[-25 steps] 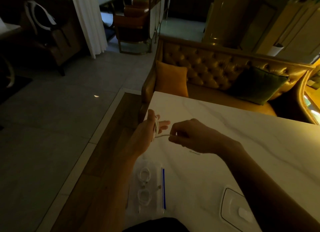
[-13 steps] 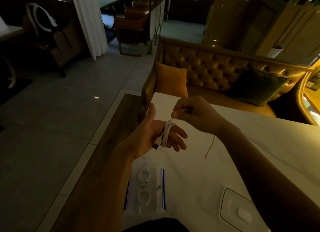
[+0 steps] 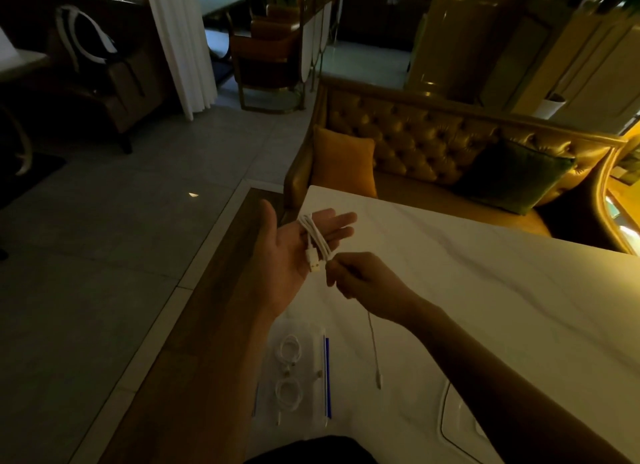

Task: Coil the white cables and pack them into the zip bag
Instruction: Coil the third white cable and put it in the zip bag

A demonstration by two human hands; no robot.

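Note:
My left hand (image 3: 287, 252) is held palm up over the table's near left corner, fingers straight, with a white cable (image 3: 317, 241) wound in several loops around them; a plug end lies on the palm. My right hand (image 3: 360, 280) pinches the same cable just below the loops. The cable's loose tail (image 3: 374, 349) hangs down from that hand to the tabletop. A clear zip bag (image 3: 311, 404) with a blue seal strip lies flat near the front edge, and two small coiled white cables (image 3: 289, 354) are inside it.
The white marble table (image 3: 502, 307) stretches right and back. A flat white tray-like object (image 3: 460, 425) sits at the front right under my right forearm. A tufted gold sofa (image 3: 433, 134) with cushions stands behind the table. Floor lies to the left.
My right hand has come down from above the left fingers to below them, laying another turn of cable. My left palm has opened flatter and the hanging tail is shorter.

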